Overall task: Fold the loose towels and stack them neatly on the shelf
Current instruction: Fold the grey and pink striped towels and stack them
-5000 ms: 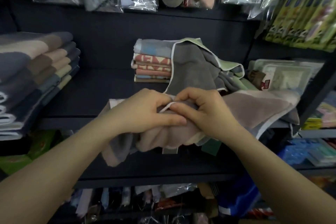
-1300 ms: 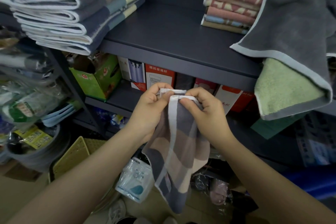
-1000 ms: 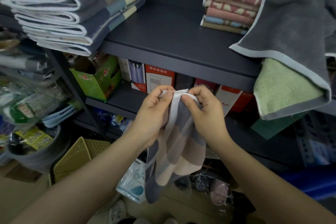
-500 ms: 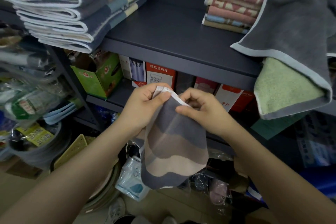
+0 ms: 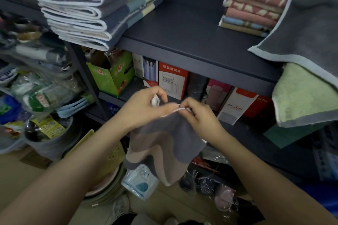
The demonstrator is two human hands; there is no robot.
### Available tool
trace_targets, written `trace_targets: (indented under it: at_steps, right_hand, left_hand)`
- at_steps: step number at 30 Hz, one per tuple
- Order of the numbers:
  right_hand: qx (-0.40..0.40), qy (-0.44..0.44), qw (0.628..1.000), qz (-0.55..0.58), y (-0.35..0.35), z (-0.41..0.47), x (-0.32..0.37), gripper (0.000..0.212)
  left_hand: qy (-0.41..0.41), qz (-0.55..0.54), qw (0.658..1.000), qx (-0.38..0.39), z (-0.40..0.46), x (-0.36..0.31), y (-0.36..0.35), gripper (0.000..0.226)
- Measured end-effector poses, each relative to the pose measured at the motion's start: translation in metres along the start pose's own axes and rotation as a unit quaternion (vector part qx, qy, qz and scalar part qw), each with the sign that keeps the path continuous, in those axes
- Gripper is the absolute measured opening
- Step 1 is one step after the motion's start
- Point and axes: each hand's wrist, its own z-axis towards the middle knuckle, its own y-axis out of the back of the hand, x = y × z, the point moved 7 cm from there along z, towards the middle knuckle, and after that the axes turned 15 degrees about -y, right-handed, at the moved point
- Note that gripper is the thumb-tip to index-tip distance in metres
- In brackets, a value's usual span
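A grey, brown and beige striped towel [image 5: 164,148] with a white hem hangs below the dark shelf [image 5: 192,42], held in the air in front of me. My left hand [image 5: 144,109] pinches its white top edge at one corner. My right hand [image 5: 199,117] pinches the same edge a little to the right. A loose grey towel [image 5: 307,29] with a pale blue border drapes over the shelf's right front, and a green towel [image 5: 303,95] hangs under it. Folded striped towels [image 5: 95,3] are stacked at the shelf's left. A smaller folded pink and beige stack [image 5: 254,7] stands at the back.
Boxed goods [image 5: 172,80] line the lower shelf behind my hands. Wrapped packets and a grey bucket [image 5: 49,139] crowd the floor at the left. A yellow basket [image 5: 111,153] and plastic bags lie below the hanging towel. The shelf's middle is bare.
My hands have drawn apart along the towel's white top edge, spreading it wider. The towel hangs shorter and bunched beneath them than a second ago.
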Motion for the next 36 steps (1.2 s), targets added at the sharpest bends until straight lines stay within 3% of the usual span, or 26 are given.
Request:
trace_targets:
  at_steps: [2,5,8,12,16,20,23,26,28,31,36]
  right_hand:
    - [-0.021,0.020,0.999,-0.015,-0.002,0.001,0.006,0.009]
    - [-0.021,0.046,0.999,-0.021,-0.004,0.001,0.015,0.009]
    - [-0.017,0.055,0.998,0.010,0.000,0.001,0.017,0.007]
    - [0.047,0.050,0.998,0.001,0.000,0.004,0.005,0.009]
    - [0.138,0.022,0.986,-0.086,-0.016,-0.006,-0.031,0.027]
    - [0.146,-0.014,0.986,-0.075,-0.014,-0.009,-0.057,0.026]
    - [0.122,-0.025,0.985,-0.119,-0.004,-0.007,-0.072,0.031]
    - [0.089,-0.044,0.982,-0.162,0.006,-0.007,-0.085,0.031]
    - [0.026,-0.059,0.984,-0.164,0.018,-0.006,-0.086,0.034]
    - [-0.084,-0.096,0.991,-0.036,0.040,-0.004,-0.083,0.031]
    - [-0.091,-0.209,0.961,0.155,0.053,0.000,-0.088,0.023]
  left_hand:
    - [0.018,0.185,0.979,0.088,0.000,0.004,-0.004,0.068]
    - [-0.034,0.295,0.945,0.135,0.001,-0.001,-0.012,0.035]
    - [-0.078,0.245,0.965,0.059,-0.001,-0.004,-0.006,0.032]
    - [-0.056,0.046,0.990,-0.122,-0.003,0.003,0.015,0.019]
    - [0.029,-0.094,0.949,-0.300,-0.003,0.032,0.041,0.031]
    - [0.107,-0.140,0.906,-0.386,-0.008,0.067,0.054,0.036]
    - [0.145,-0.160,0.884,-0.414,-0.013,0.089,0.055,0.030]
    - [0.157,-0.129,0.890,-0.409,-0.014,0.101,0.051,0.024]
    - [0.165,-0.113,0.895,-0.400,-0.013,0.109,0.047,0.015]
    - [0.213,-0.091,0.893,-0.386,-0.016,0.126,0.041,0.006]
    - [0.293,-0.102,0.894,-0.323,-0.015,0.150,0.023,0.022]
